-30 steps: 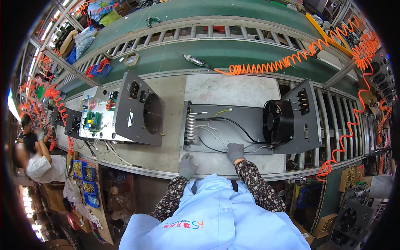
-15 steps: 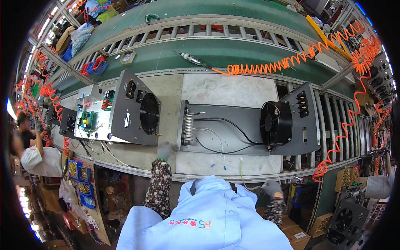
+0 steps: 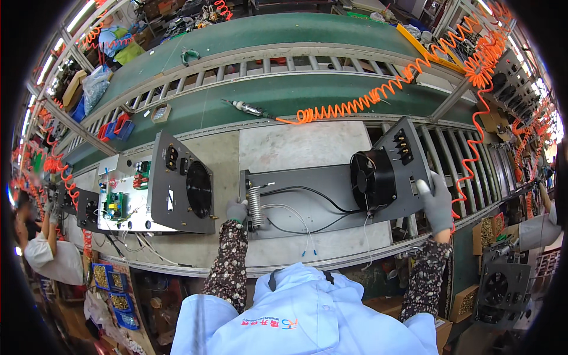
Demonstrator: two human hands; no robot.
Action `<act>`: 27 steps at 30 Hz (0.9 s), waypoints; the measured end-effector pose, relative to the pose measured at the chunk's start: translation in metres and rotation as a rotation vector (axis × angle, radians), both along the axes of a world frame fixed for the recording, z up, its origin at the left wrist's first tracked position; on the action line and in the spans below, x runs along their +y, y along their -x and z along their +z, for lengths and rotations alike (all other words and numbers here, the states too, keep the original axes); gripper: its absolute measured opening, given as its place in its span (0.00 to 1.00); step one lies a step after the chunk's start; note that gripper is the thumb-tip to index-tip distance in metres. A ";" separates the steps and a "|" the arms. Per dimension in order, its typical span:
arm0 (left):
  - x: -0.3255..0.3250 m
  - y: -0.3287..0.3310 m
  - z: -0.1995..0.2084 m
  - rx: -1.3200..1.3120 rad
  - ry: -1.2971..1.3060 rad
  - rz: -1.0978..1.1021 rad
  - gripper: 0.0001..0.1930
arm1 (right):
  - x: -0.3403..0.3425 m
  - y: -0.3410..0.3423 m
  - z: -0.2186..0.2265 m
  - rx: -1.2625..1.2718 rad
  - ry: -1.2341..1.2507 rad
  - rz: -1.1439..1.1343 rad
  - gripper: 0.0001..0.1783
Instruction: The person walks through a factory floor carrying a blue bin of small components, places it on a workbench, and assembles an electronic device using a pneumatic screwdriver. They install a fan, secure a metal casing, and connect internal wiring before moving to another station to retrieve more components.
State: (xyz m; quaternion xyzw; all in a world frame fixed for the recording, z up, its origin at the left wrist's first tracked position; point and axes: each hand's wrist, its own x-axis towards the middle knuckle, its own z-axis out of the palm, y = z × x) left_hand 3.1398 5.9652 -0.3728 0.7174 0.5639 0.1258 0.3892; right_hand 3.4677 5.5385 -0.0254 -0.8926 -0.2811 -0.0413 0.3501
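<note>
The grey tray [image 3: 313, 179] extends left from the fan [image 3: 363, 176]. Right of the fan, the right hand [image 3: 436, 203] clasps the panel [image 3: 406, 171]; well left, the left hand [image 3: 236, 211] half-curls by the tray, hold unclear.

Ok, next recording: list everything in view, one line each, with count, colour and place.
Open chassis: one, dark grey, centre-right on bench
Fan: one, black, toward that chassis's right end
Metal coil: one, silvery, its left end
Chassis with boards: one, dark grey and silvery, bench left
Bench: one, pale grey, centre
Driver tool: one, silvery and dark, beyond bench
Coiled hoses: several, orange, upper right and left
Belts: two, green, beyond bench
Parts bins: four, blue, lower left
Other people: at least two, pale clothing, both edges
Remaining rim clutter: too small to itemise
Left hand: one, grey-gloved, open chassis's left end
Right hand: one, grey-gloved, its right end panel
Shirt: one, light blue, bottom centre
</note>
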 end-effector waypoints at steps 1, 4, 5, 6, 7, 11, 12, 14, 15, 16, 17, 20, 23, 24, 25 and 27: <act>-0.005 0.014 -0.006 -0.019 0.005 0.008 0.22 | 0.005 -0.002 -0.002 -0.024 0.043 -0.007 0.21; -0.041 0.031 0.002 0.045 -0.062 0.010 0.20 | -0.001 -0.018 -0.017 -0.090 0.107 -0.029 0.16; -0.054 0.033 0.012 0.061 -0.035 0.001 0.20 | -0.007 -0.023 -0.019 -0.099 0.129 -0.025 0.16; -0.072 0.037 0.024 -0.002 -0.036 -0.035 0.19 | -0.013 -0.028 -0.019 -0.107 0.150 -0.020 0.16; -0.083 0.049 0.027 -0.011 0.007 0.006 0.19 | -0.012 -0.032 -0.019 -0.113 0.156 0.007 0.16; -0.122 0.072 0.030 0.010 0.157 0.076 0.20 | -0.004 -0.044 -0.012 -0.166 0.300 0.045 0.15; -0.130 0.075 0.030 0.034 0.186 0.077 0.21 | 0.001 -0.044 -0.004 -0.172 0.348 0.060 0.15; -0.130 0.096 -0.004 -0.007 -0.003 0.135 0.22 | 0.025 -0.045 0.009 -0.222 0.450 0.101 0.14; -0.129 0.101 -0.016 -0.028 -0.096 0.161 0.23 | 0.037 -0.048 0.013 -0.267 0.519 0.110 0.13; -0.131 0.093 -0.006 -0.027 -0.096 0.145 0.24 | 0.042 -0.053 0.013 -0.307 0.598 0.103 0.13; -0.135 0.071 0.023 -0.035 -0.086 0.111 0.24 | 0.041 -0.058 0.017 -0.320 0.635 0.065 0.12; -0.134 0.054 0.061 -0.055 0.016 0.173 0.24 | 0.059 -0.068 0.018 -0.336 0.691 0.068 0.11; -0.135 0.051 0.067 -0.069 0.045 0.222 0.20 | 0.064 -0.074 0.023 -0.325 0.726 0.111 0.11; -0.142 0.056 0.068 -0.061 0.074 0.223 0.19 | 0.063 -0.074 0.024 -0.321 0.727 0.129 0.11; -0.142 0.056 0.071 -0.057 0.092 0.213 0.19 | 0.063 -0.076 0.027 -0.317 0.719 0.135 0.10; -0.153 0.076 0.063 -0.172 0.106 0.246 0.15 | 0.077 -0.081 0.029 -0.345 0.687 0.183 0.10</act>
